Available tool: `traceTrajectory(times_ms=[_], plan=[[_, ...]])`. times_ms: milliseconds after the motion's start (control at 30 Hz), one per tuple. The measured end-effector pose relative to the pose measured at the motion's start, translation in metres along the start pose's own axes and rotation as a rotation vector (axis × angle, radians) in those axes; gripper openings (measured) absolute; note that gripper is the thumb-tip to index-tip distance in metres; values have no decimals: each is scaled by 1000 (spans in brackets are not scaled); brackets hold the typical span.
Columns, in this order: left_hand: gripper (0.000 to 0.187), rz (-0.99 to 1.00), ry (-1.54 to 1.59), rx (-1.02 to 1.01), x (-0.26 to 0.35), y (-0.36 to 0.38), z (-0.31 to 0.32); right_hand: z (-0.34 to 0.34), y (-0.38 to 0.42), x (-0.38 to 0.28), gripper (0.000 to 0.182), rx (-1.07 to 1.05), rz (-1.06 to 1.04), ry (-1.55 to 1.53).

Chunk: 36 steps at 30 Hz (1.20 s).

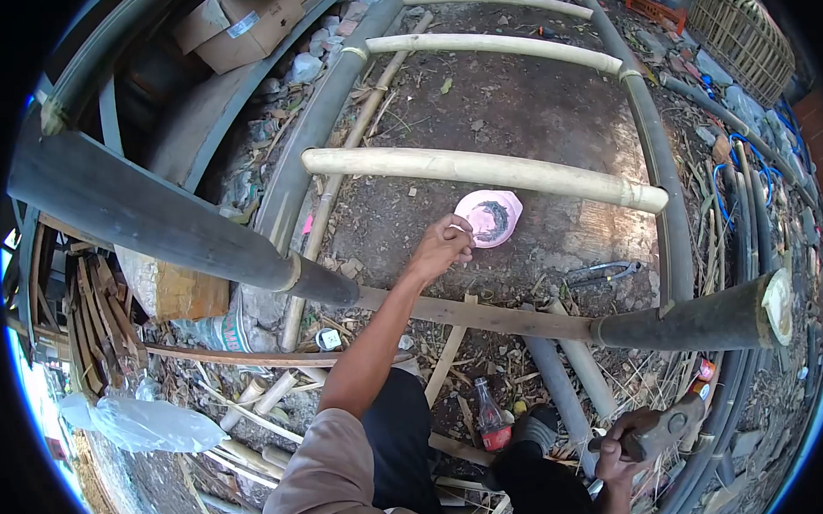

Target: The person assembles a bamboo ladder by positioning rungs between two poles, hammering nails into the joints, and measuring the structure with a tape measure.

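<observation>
My left hand (446, 246) reaches over the near-left rim of a shallow pink bowl (471, 204) that stands on the dirt. Its fingers are bent and pressed together; whatever they pinch is too small to make out. Inside the bowl lies a ring of small dark pieces, possibly nails. At the lower right, my right hand (620, 449) is closed around a hammer (669, 426) with a heavy grey head. Just beyond the bowl runs a pale bamboo rung (481, 171), fitted between two dark bamboo rails (660, 189).
Pliers (607, 273) lie right of the bowl. A thick bamboo pole (156, 207) and a wooden slat (486, 318) cross in front of me. A glass bottle (491, 417) stands near my feet. Long dark poles (746, 236), blue tubing (730, 169) and a woven basket (739, 37) are at the right.
</observation>
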<state>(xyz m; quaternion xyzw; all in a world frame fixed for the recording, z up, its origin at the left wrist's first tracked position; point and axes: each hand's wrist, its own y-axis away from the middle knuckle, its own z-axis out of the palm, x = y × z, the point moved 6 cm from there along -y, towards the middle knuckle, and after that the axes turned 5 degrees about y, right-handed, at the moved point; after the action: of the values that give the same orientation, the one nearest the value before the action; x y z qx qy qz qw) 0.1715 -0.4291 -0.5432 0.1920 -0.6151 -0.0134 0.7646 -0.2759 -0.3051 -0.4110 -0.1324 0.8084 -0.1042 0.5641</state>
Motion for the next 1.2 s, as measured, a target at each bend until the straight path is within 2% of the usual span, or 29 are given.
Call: traceTrajectory(times_ms=[33, 100, 233, 267, 333, 400, 467, 533, 600, 667, 733, 800, 867, 967, 1067, 1200], plan=[[25, 39, 11, 18, 11, 15, -2, 19, -3, -7, 66, 15, 69, 2], [25, 104, 40, 126, 44, 50, -15, 57, -31, -35, 62, -203, 35, -10], [26, 292, -6, 270, 130, 136, -32, 105, -50, -31, 41, -646, 72, 46], [27, 345, -24, 286, 143, 160, -38, 118, -57, -41, 37, -655, 16, 28], [22, 236, -157, 311, 145, 212, -55, 142, -73, -68, 31, -664, -91, -5], [18, 143, -354, 295, 144, 257, -90, 157, -86, -89, 27, -715, -74, 50], [15, -64, -604, 320, 163, 298, -133, 170, -96, -107, 28, -747, -110, 120], [16, 4, -842, 226, 174, 313, -186, 182, -109, -127, 31, -746, -103, 217], [17, 59, -1131, 238, 212, 311, -209, 198, -120, -144, 29, -714, -161, 302], [21, -37, -822, 457, 244, 285, -233, 219, -131, -162, 32, -646, -226, 289], [27, 664, -910, 376, 271, 237, -262, 244, -141, -179, 36, -609, -278, 266], [28, 543, -553, 288, 290, 174, -247, 270, -150, -204, 38, -544, -363, 186], [28, 530, -378, 265, 303, 136, -218, 298, -159, -218, 40, -563, -371, 161], [26, 448, -688, 178, 290, 96, -206, 327, -160, -231, 43, -580, -341, 156], [23, 443, -908, 192, 279, 86, -209, 344, -158, -226, 42, -568, -325, 157], [21, 608, -890, 121, 276, 84, -216, 361, -160, -223, 42, -555, -329, 136]])
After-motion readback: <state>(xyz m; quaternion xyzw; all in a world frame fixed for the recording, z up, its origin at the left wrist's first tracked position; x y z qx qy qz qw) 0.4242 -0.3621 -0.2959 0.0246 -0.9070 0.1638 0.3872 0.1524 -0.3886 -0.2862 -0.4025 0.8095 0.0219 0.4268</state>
